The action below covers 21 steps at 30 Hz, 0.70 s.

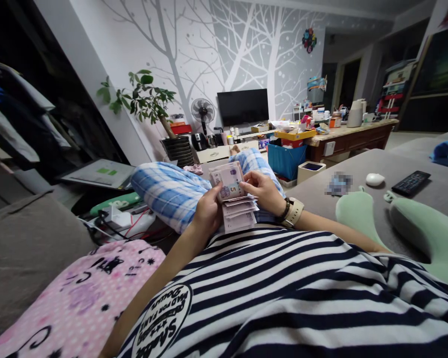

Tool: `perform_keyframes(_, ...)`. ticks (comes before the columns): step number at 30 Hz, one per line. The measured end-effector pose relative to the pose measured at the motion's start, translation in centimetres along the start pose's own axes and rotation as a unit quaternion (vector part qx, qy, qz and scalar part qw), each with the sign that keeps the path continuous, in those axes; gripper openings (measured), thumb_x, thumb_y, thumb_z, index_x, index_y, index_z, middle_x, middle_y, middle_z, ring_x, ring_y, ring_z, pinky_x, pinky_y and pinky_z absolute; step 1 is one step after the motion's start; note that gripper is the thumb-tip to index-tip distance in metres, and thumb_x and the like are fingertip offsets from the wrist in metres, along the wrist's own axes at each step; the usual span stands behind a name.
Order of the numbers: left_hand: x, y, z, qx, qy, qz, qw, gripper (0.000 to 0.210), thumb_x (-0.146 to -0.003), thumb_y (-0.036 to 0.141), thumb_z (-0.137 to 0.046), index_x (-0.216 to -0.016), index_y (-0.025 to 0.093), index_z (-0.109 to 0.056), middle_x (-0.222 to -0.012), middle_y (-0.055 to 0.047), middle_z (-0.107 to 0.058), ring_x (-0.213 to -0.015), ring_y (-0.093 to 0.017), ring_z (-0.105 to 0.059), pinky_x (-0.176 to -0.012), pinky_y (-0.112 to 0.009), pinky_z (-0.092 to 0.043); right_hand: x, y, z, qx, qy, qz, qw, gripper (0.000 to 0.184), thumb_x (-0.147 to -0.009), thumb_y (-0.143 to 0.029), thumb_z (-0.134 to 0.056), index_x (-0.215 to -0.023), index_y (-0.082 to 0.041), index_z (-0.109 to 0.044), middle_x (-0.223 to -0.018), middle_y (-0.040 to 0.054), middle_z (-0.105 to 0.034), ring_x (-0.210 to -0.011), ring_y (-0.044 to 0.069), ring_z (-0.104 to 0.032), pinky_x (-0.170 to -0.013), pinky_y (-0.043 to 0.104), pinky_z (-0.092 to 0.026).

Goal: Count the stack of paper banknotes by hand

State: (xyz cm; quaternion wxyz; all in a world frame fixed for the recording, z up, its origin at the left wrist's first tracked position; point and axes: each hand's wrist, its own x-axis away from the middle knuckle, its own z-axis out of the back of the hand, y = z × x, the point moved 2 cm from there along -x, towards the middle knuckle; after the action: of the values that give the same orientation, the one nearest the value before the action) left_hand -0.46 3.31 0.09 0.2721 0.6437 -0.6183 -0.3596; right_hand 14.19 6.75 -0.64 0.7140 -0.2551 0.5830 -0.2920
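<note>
A stack of banknotes, the top one marked with a 5, is held upright above my lap. My left hand grips its left side, thumb lying over the front. On the right edge, the thumb and fingers of my right hand pinch the notes. Several folded-down banknotes hang in layers below the stack, against the striped shirt. The fingers behind the notes are hidden. A pale watch and a dark beaded bracelet sit on my right wrist.
Blue plaid trousers cover my stretched legs. On the grey sofa to the right lie a remote control, a white mouse-like object and a green cushion-like thing. At left are a pink blanket, a power strip with cables and a tilted board.
</note>
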Motion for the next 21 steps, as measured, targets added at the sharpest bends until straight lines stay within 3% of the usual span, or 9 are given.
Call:
perform_keyframes(12,0.4,0.0,-0.4,-0.006,0.027,-0.015,1.0,0.025,-0.087,0.018,-0.055,-0.105,0.009,-0.071,-0.091,-0.01,-0.077,-0.098,-0.028,-0.072,-0.089,-0.041,-0.058,0.1,-0.1,0.1,-0.003,-0.001,0.01,1.0,0.023,-0.081,-0.042,-0.063,-0.08,-0.02,-0.057,-0.06,-0.0047,-0.049,-0.058,0.013,-0.044,-0.055,0.026,-0.034)
perform_keyframes(18,1.0,0.4,-0.9,-0.033,0.051,-0.035,0.998,0.022,-0.084,0.014,-0.058,-0.101,0.009,-0.071,-0.081,-0.008,-0.077,-0.086,-0.025,-0.074,-0.082,-0.037,-0.059,0.3,-0.6,0.2,-0.025,0.019,0.002,1.0,0.031,-0.08,-0.045,-0.067,-0.097,-0.022,-0.055,-0.061,-0.0068,-0.053,-0.056,0.012,-0.048,-0.055,0.025,-0.035)
perform_keyframes(21,1.0,0.4,-0.7,-0.053,0.074,-0.052,0.995,0.024,-0.081,0.009,-0.059,-0.101,0.01,-0.072,-0.074,-0.005,-0.075,-0.078,-0.022,-0.073,-0.078,-0.032,-0.058,0.2,-0.7,0.2,-0.03,0.039,-0.001,0.999,0.034,-0.077,-0.049,-0.07,-0.091,-0.022,-0.054,-0.061,-0.0067,-0.054,-0.056,0.012,-0.049,-0.056,0.025,-0.036)
